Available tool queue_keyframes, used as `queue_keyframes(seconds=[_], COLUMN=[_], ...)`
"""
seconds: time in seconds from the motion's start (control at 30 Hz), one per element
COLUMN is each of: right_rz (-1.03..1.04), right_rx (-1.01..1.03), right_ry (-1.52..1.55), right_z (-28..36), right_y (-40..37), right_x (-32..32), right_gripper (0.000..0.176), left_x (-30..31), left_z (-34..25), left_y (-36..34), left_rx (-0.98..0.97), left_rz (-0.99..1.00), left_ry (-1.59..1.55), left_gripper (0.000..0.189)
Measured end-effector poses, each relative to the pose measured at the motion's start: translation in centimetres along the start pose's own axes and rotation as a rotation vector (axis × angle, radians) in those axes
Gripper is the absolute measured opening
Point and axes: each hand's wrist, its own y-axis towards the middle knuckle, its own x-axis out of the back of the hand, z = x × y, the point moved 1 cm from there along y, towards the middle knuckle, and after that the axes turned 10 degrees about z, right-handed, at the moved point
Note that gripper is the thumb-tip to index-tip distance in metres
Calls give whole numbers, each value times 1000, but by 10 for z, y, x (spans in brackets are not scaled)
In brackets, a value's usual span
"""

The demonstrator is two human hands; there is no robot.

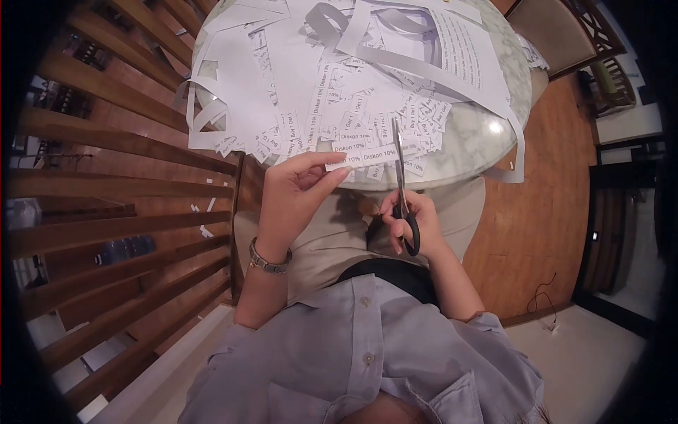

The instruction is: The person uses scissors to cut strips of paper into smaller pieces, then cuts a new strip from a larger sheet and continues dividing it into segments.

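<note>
Between the thumb and fingers of my left hand point(300, 187) is the left end of a paper strip point(379, 155) printed "Diskon 10%" more than once. My right hand point(417, 215) has its fingers in the black handles of a pair of scissors point(400, 162), whose blades point away from me. The blades stand upright in view at the strip's right end. Under and beyond both hands lie many small cut paper slips point(353, 120) reading "Diskon 10%" and "Buy 1 Get 1", scattered near the table's front edge.
A round marble table point(480, 134) stands before me. Printed sheets point(466, 56) and curled paper offcuts point(424, 63) cover its far part; one strip point(519, 148) hangs over the right edge. Wooden slats point(127, 184) run along the left. A chair point(558, 35) is at the far right.
</note>
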Motion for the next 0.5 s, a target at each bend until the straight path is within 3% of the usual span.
queue_keyframes(seconds=[0.13,0.23,0.33,0.5], right_rz=[-40,101,198,234], right_rx=[-3,110,80,84], right_ry=[21,173,-114,-238], right_z=[-1,-7,-10,-9], right_y=[-1,-1,-1,4], right_x=[1,1,-3,-8], right_gripper=[45,58,68,77], left_x=[-4,-4,-10,-18], left_z=[-4,-3,-4,-4], left_y=[1,2,3,1], left_rx=[-38,-81,-83,-25], left_rz=[-87,-145,-158,-104], left_ry=[-38,-28,-80,-71], left_gripper=[18,17,19,17])
